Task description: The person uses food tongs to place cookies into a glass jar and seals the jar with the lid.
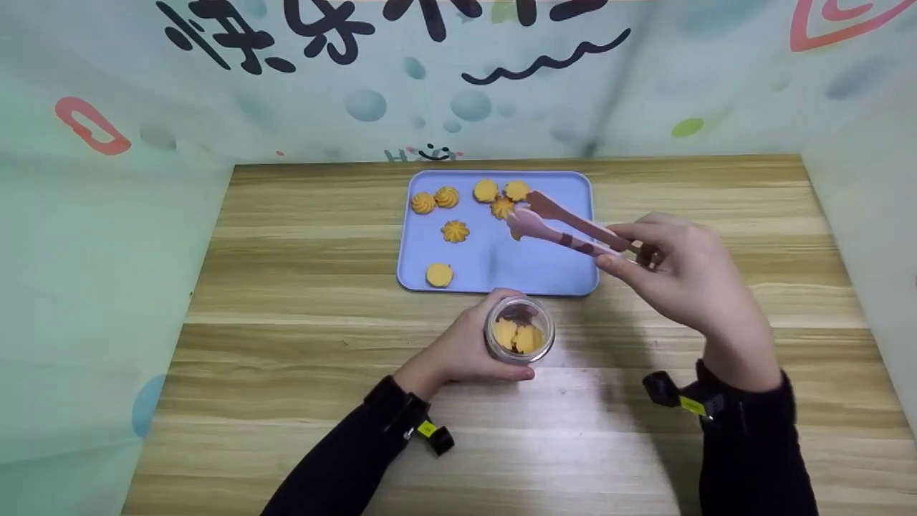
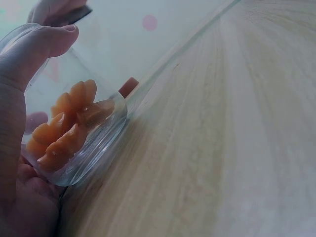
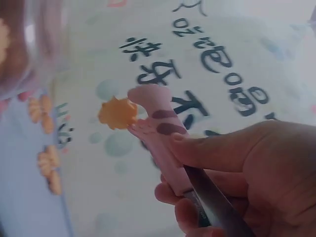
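Jar (image 1: 551, 333): clear glass, mouth up, gripped by left hand (image 1: 469, 344); golden cookies (image 1: 528, 339) inside at base. Tongs (image 1: 544, 229): pink, dark-banded — held by right hand (image 1: 680, 269), tips above blue tray (image 1: 544, 276); one cookie (image 3: 118, 112) at tips. Tray: flat, bearing scattered cookies.

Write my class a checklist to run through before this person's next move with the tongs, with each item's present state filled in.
1. Jar held securely: ok, the left hand grips its side.
2. Jar mouth uncovered: ok, no lid on it, and cookies show inside.
3. Tongs in hand: ok, the right hand holds them.
4. Single cookie between the tips: ok, it appears pinched there in the right wrist view.
5. Tips over the jar: not ok, the head view shows them over the tray.
6. Jar base resting on the table: cannot tell.
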`<state>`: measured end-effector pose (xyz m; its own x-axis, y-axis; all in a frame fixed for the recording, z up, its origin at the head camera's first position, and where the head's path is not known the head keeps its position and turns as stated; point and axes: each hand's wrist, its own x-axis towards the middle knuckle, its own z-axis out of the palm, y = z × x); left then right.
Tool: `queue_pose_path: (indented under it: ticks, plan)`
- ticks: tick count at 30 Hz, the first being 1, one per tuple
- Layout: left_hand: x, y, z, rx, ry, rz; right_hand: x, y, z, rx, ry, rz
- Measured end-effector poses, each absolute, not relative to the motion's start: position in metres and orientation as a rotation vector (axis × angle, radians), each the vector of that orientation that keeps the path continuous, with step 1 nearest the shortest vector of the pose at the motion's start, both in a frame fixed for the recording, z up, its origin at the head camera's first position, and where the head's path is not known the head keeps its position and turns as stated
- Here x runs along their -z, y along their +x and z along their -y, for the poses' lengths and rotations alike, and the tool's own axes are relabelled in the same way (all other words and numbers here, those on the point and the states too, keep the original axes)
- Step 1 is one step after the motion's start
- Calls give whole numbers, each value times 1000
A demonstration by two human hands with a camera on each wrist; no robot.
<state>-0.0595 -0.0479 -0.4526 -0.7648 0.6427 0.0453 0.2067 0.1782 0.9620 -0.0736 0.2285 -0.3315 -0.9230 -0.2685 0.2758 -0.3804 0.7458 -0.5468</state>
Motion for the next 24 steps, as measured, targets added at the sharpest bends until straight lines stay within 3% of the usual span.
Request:
queue_pose_path:
  ticks: [8, 15, 24]
  plan:
    - [454, -59, 48, -1573, 778, -2151, 298, -40, -244, -856, 870, 2695]
    - [474, -63, 47, -1621, 780, -2095, 294, -29, -244, -753, 1191, 2655]
    - [488, -67, 46, -1617, 789, -2117, 298, -25, -241, -693, 1214, 2691]
